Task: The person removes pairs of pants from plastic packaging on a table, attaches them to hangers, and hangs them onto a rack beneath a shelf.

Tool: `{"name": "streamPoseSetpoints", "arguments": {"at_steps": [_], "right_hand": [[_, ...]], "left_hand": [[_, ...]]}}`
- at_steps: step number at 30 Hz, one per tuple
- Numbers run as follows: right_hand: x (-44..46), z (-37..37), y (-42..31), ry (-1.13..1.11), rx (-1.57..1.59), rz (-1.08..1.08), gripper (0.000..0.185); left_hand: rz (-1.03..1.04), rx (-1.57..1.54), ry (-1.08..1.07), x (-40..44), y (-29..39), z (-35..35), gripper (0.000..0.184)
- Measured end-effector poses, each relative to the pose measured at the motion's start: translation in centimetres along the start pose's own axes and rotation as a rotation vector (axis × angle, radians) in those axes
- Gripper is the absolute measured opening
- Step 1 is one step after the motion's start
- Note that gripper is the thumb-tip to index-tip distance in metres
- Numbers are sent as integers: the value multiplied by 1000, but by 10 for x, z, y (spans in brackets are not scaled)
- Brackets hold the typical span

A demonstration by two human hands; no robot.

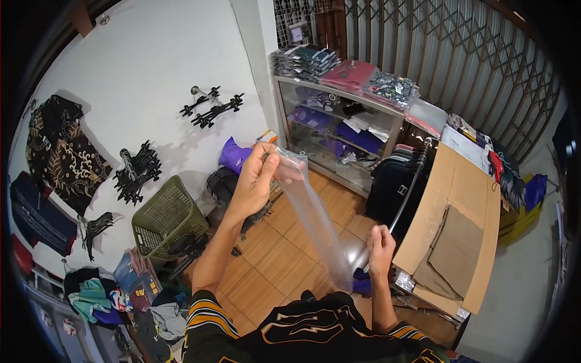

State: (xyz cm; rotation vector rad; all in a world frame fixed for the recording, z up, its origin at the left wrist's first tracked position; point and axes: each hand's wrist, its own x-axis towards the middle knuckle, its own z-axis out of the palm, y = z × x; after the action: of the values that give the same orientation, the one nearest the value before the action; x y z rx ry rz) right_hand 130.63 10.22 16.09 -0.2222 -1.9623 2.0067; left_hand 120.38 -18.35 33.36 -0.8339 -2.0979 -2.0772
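Note:
Raised near the middle of the view, my left hand (259,175) pinches the top end of a clear plastic bag (311,212). The bag hangs down as a long, narrow strip towards my body. To the right, my right hand (380,248) has its fingers curled; what they hold, if anything, is hidden. A gap separates it from the bag's upper part. Folded brown trousers (455,251) lie on a cardboard sheet (417,227) to the right of my right hand.
A glass cabinet (339,158) with packed garments on top stands ahead. Dark clothes (396,187) hang on a metal rail beside the cardboard. On the left are a green basket (171,221), black hangers (137,173) and a patterned shirt (63,151).

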Motion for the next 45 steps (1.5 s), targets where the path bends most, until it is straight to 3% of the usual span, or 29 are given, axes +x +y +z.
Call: {"name": "streamPoseSetpoints", "arguments": {"at_steps": [4,5,10,13,16,19,25,26,27,31,32,38,45], "right_hand": [[24,37,63,-349,148,439,61],[29,44,74,-555,206,591,73],[47,106,108,-881,495,778,77],[76,136,119,-786,674,756,77],[121,151,142,-561,532,608,74],[177,141,131,-558,706,610,73],[271,102,114,-355,840,394,24],[290,89,125,-425,910,348,11],[304,72,135,-387,819,336,8],[329,32,92,-135,670,144,10],[334,21,88,-99,615,121,11],[352,-24,40,112,336,-24,33],[400,-61,8,412,261,-176,24]], "left_hand": [[-41,-7,-72,2,-17,-17,21],[-43,0,-98,6,-22,-20,21],[-119,-29,-174,36,-46,-32,19],[-85,78,-200,64,-71,-48,20],[-122,-36,-208,97,-68,-49,20],[-175,-81,-243,136,-80,-58,20],[-143,-105,-210,198,-125,-70,24],[-147,-108,-198,206,-132,-70,24],[-152,-111,-189,213,-138,-68,24],[-66,-27,-63,251,-179,-61,18],[-85,-18,-35,260,-185,-54,25],[-148,-176,-202,326,-235,-7,20],[-95,-248,-374,425,-290,46,23]]}}
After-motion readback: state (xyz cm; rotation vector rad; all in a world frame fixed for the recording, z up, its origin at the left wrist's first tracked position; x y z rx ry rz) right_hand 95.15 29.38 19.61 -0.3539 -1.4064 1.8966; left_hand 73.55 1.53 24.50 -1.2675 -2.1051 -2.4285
